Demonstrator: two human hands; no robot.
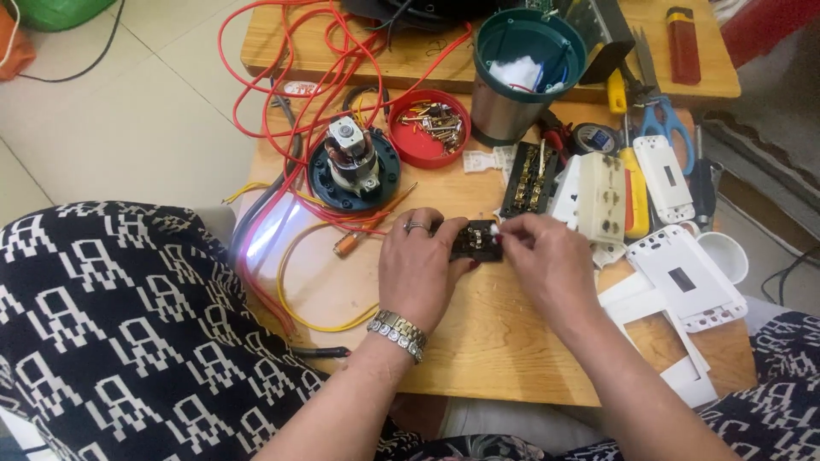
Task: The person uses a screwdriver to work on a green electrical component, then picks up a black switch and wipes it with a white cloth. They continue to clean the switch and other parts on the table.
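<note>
Near the wooden worktop's (478, 341) front edge, the left hand (418, 269) and right hand (547, 265), both closed, pinch one small black plastic switch module (475, 240); one red round lid of screws (429, 128) sits behind.

A small black rectangular plastic switch module (475, 240) with brass contacts is held flat just above the wooden counter (478, 333), near its middle. A small white plastic piece (495, 230) is seen at its right end, touching it. Most of the module's left edge is hidden.
</note>
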